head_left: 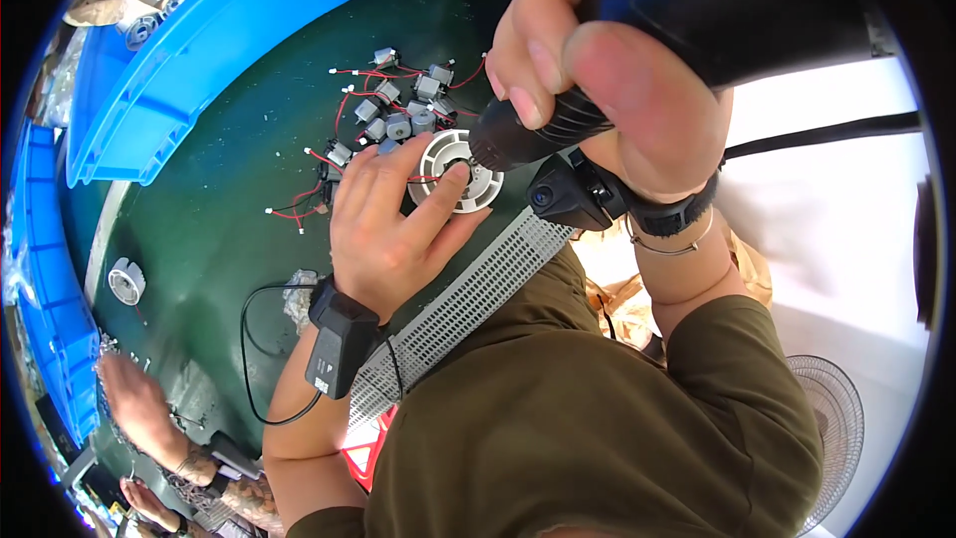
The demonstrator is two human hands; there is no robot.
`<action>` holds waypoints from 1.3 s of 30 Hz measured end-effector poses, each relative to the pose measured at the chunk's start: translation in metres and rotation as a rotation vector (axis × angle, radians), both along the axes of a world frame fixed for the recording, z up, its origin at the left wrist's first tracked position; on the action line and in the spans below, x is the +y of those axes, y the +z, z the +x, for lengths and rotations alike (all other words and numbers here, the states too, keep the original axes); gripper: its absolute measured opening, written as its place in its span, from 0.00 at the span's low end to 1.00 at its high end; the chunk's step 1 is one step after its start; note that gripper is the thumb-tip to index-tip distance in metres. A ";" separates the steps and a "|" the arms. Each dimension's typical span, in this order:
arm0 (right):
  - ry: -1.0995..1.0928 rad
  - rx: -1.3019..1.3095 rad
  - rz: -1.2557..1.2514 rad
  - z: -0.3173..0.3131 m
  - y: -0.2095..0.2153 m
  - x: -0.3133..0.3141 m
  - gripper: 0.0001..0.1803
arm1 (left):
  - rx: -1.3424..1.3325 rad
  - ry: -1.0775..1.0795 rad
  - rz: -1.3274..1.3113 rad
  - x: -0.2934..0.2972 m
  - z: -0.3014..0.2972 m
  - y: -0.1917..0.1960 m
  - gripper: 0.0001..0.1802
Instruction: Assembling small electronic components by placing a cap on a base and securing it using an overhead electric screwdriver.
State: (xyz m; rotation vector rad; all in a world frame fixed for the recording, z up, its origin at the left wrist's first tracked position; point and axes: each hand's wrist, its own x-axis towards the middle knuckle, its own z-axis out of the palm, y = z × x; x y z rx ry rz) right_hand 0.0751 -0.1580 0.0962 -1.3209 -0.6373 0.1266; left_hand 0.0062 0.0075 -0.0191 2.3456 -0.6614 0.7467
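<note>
A dark green table (229, 199) carries small grey motors (398, 120), a white round part (460, 174), blue bins (199, 50), and possibly another white part (126, 281).

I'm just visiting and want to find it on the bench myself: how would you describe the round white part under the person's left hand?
Start at the dark green table, right of the blue bins. Beside the heap of small grey motors with red wires, the left hand presses a white ribbed disc, where the black power screwdriver held in the right hand points. Unlike the motors, it is flat, white and wheel-shaped.
</note>
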 end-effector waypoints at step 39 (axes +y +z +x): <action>-0.141 -0.631 -0.755 0.041 -0.041 0.023 0.10 | 0.244 0.638 0.911 0.258 0.259 0.105 0.22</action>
